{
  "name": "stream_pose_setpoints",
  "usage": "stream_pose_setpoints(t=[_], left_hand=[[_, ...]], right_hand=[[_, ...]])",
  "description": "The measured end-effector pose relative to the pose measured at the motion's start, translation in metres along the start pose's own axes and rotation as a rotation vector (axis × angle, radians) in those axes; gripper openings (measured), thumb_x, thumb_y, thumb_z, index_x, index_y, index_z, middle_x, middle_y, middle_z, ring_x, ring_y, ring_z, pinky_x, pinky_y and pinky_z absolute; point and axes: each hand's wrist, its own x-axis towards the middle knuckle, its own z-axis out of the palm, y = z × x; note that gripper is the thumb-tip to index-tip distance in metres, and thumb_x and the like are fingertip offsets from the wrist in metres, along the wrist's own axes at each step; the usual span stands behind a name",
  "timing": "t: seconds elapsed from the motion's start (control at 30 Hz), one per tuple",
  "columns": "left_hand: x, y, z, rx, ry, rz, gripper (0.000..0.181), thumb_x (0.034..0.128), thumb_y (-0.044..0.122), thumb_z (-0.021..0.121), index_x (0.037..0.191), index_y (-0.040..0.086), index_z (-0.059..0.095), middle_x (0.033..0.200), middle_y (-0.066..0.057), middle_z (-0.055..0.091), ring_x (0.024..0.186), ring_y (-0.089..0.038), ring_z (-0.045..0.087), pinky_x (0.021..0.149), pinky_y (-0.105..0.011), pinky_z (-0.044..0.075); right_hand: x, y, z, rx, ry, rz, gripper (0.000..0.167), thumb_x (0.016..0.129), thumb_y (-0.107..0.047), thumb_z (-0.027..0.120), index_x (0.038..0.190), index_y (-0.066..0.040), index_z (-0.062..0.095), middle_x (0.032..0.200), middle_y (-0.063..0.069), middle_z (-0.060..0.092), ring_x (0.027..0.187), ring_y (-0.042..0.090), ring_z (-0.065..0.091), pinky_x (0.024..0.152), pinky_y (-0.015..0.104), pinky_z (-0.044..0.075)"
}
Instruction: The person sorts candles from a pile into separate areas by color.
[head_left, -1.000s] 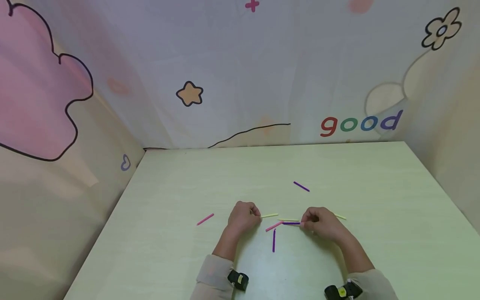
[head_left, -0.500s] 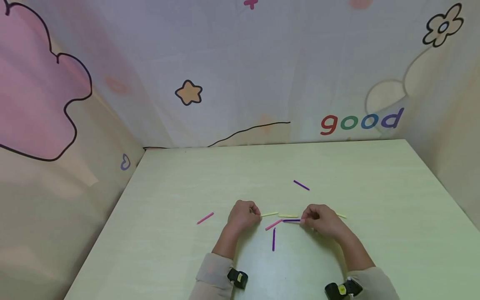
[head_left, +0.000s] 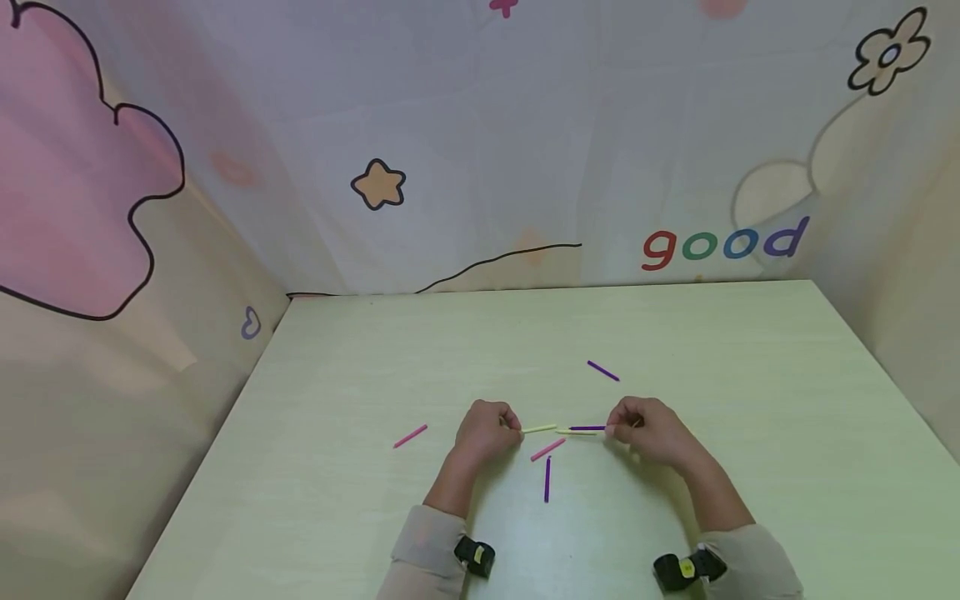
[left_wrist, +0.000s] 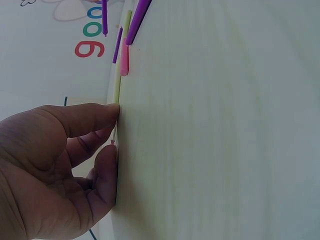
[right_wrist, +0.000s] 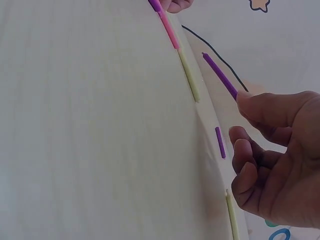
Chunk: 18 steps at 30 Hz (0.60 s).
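Right hand [head_left: 649, 430] pinches one purple stick [head_left: 587, 428] above the desk [head_left: 315, 500], well short of its far edge, and left hand [head_left: 486, 432] pinches a yellow stick [head_left: 539, 429]; slow, level lowering should avoid disturbing the latter.

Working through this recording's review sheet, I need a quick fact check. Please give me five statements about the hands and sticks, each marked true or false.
1. The right hand pinches a thin, straight purple stick. True.
2. That purple stick rests flat on the pale table. False: the wrist views show it raised above the surface.
3. A thin, straight pink stick lies to the left of the left hand. True.
4. The left hand holds that pink stick. False: it pinches a thin, pale-yellow stick.
5. The farthest purple stick lies apart from the others. True.
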Motion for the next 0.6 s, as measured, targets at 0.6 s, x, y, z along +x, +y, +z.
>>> stream_pose_setpoints(t=[0.6], left_hand=[[0.000,0.002,-0.001,0.017,-0.001,-0.002,0.009,0.0730,0.008,0.073,0.070,0.011,0.065,0.070,0.001,0.052,0.067,-0.014,0.046,0.058,-0.027,0.038]], right_hand=[[0.017,0.005,-0.026,-0.073,0.125,-0.031,0.006,0.088,-0.009,0.063,0.089,-0.003,0.060,0.083,0.006,0.057,0.074,0.021,0.051,0.063,0.033,0.042]])
